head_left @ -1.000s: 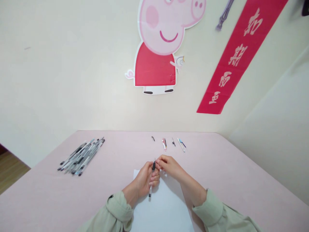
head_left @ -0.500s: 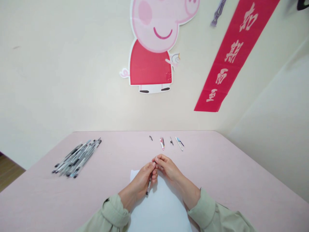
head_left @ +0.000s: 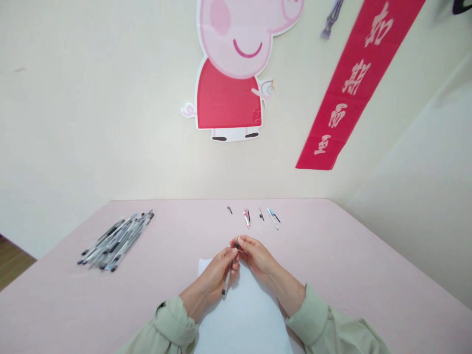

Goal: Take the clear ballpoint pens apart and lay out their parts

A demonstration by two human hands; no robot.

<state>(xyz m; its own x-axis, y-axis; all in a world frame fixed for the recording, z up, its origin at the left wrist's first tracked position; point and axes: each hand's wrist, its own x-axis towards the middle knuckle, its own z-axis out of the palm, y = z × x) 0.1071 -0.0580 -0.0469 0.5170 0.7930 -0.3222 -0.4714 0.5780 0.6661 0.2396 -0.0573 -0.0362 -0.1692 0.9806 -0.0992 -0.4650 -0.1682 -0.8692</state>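
Pen [head_left: 227, 281] slants over white paper [head_left: 245, 319]; my left hand [head_left: 217, 270] curls round it, likely for steadiness, my right hand [head_left: 258, 257] pinches its far end, probably for control. Pen pile [head_left: 117, 243] lies left.

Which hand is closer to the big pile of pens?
Left. The left hand is to the right of the pile of pens; the right hand is farther right.
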